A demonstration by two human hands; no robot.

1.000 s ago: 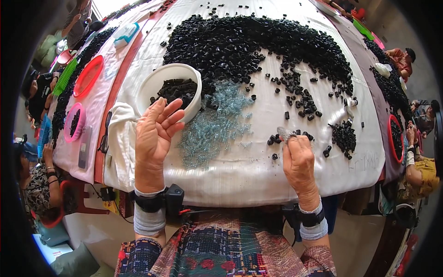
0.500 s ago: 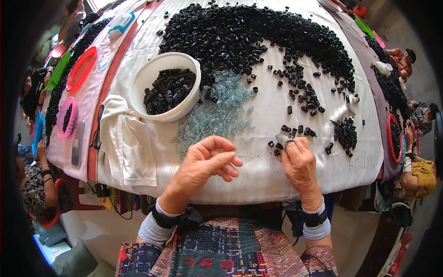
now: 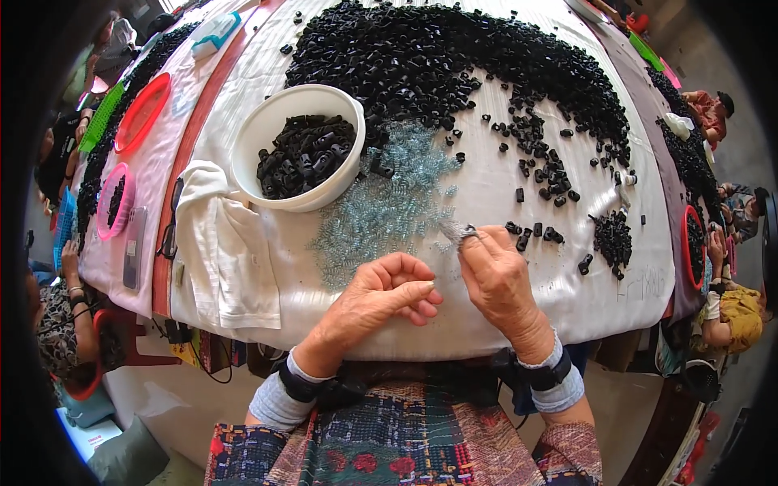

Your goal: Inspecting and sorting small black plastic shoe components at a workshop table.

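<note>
My left hand (image 3: 379, 298) is curled above the near edge of the table, thumb against the bent fingers. Whatever it pinches is too small to make out. To its right, my right hand (image 3: 498, 271) has thumb and fingertips pressed together by a grey, blurred thing with a dark spot, whose kind I cannot tell. Beyond both hands lies a spread of thin bluish coil springs (image 3: 381, 206). Several loose black plastic pieces (image 3: 527, 235) are just right of my right hand. A white bowl (image 3: 350, 154) holds black plastic parts (image 3: 304, 162).
A large heap of black pieces (image 3: 438, 61) covers the far side of the table, with a smaller dark pile (image 3: 612, 243) at right. A white cloth (image 3: 223, 259) lies at left. Red basins (image 3: 144, 113) and a phone (image 3: 134, 247) are on the left neighbouring table. Other people work on both sides.
My right hand has moved left and slightly away from me, from the loose black pieces toward the springs. My left hand has shifted slightly right and nearer to me, still curled.
</note>
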